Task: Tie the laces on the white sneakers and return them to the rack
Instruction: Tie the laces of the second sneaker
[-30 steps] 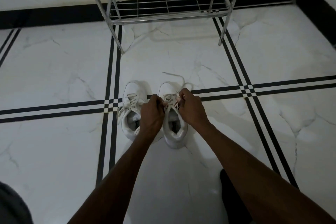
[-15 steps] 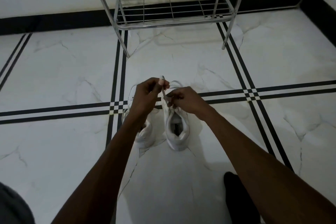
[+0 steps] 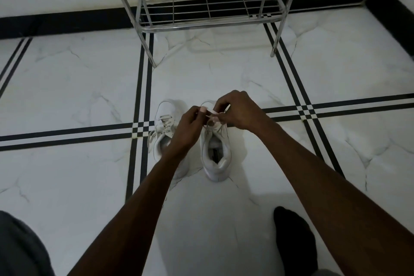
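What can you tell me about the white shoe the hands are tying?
The right-hand sneaker is plain white, soft-looking and padded around its opening, which faces the camera; the inside looks dark. It stands upright on the marble floor, toe pointing toward the metal rack, beside its partner, the left-hand sneaker. Its white laces are lifted up off the tongue: the left hand and right hand each pinch a lace above it. The toe is mostly hidden behind the hands.

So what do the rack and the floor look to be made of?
Rack: likely polished steel or chromed tubing with thin wire shelves; it shines silver. Floor: glossy white marble-look tile, grey veins, black inlaid stripes; real stone or ceramic, I cannot tell.
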{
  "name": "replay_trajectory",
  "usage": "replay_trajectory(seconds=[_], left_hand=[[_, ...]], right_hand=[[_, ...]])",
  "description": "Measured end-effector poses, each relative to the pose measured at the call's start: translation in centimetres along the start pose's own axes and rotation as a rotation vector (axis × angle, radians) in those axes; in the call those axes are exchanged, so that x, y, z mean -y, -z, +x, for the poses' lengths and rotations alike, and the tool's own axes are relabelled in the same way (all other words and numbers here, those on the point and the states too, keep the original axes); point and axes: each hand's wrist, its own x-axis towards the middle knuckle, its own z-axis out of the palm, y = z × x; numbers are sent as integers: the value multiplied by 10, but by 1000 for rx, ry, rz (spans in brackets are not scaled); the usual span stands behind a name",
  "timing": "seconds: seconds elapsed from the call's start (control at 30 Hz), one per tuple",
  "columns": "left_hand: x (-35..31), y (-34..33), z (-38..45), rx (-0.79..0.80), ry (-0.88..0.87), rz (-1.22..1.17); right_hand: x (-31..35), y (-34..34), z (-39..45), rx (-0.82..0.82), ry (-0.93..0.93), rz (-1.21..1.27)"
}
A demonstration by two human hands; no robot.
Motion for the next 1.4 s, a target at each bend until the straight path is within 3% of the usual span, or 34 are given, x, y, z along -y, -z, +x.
replay_trajectory(seconds=[0.13,0.23,0.4,0.5,0.57,0.67,0.77,0.9,0.97,1.03,1.1,1.17,1.27,1.33,1.4], left_hand=[[1,-6,1,-47,51,-53],[-1,-4,-2,-37,25,-24],[16,10,9,-53,-147,496],[14,20,9,-178,-170,699],[-1,27,2,-208,-171,599],[-20,38,-5,-196,-86,162],[-21,50,-6,-341,-86,220],[3,74,-10,-582,-49,627],[16,80,-13,-623,-15,750],[27,79,-13,-634,51,830],[32,69,-13,-608,7,865],[30,56,-10,-539,-152,862],[28,30,-4,-227,-334,921],[31,13,-2,-37,-305,970],[36,3,-4,5,-227,990]], right_hand=[[-4,-6,-2,-110,-2,21],[-9,-5,-2,-167,-92,221],[-16,-4,-5,-120,-193,624],[-15,-6,-5,-78,-200,726],[-13,-7,-5,-60,-236,775],[-14,-6,-3,4,-306,857],[-19,-8,-3,31,-376,839],[-44,-16,-9,-144,-649,542],[-61,-24,-14,-189,-678,323],[-71,-32,-17,-184,-686,331],[-71,-36,-19,-147,-657,280],[-67,-37,-19,-213,-562,64],[-58,-38,-19,-264,-350,19],[-55,-40,-17,-139,-195,15],[-56,-47,-16,-56,-87,-43]])
